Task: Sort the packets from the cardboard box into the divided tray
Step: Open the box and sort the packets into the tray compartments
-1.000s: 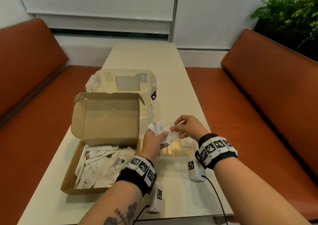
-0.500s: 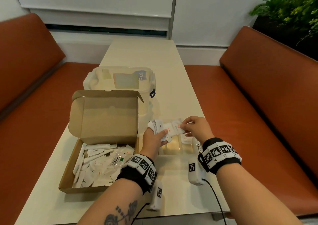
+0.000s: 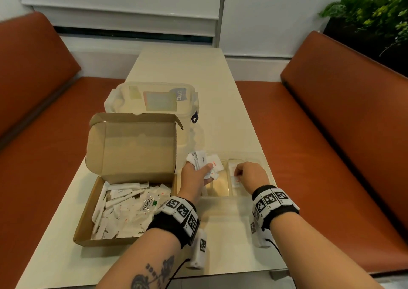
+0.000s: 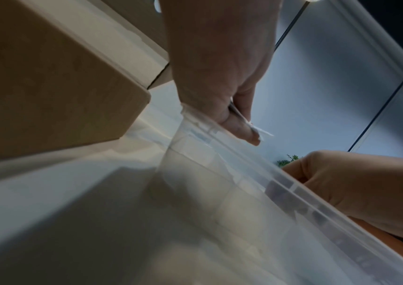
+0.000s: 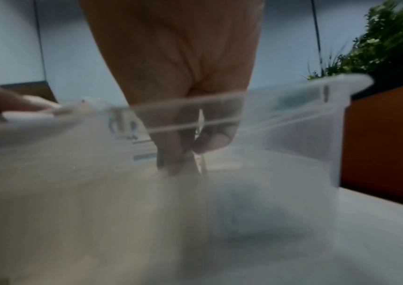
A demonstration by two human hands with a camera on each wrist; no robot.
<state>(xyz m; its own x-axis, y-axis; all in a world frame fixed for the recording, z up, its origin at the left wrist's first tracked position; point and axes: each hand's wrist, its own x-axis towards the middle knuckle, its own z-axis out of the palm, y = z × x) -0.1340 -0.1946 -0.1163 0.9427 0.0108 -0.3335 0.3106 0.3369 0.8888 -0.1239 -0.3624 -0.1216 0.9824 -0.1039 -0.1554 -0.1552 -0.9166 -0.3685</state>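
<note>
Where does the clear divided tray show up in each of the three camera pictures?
Head: the tray lies right of centre on the table, beside the cardboard box, under both hands.
Left wrist: its clear wall runs diagonally from centre to lower right.
Right wrist: its clear rim crosses the middle, in front of the fingers.
Shared landmark: the right hand reaching into it.

A bunch of white packets (image 3: 204,161) is gripped in the left hand (image 3: 194,176) above the clear divided tray (image 3: 220,191), beside the open cardboard box (image 3: 132,174) (more packets are heaped inside) near the table's (image 3: 187,72) front edge. The right hand (image 3: 250,174) is lowered into a tray compartment, fingers curled.
</note>
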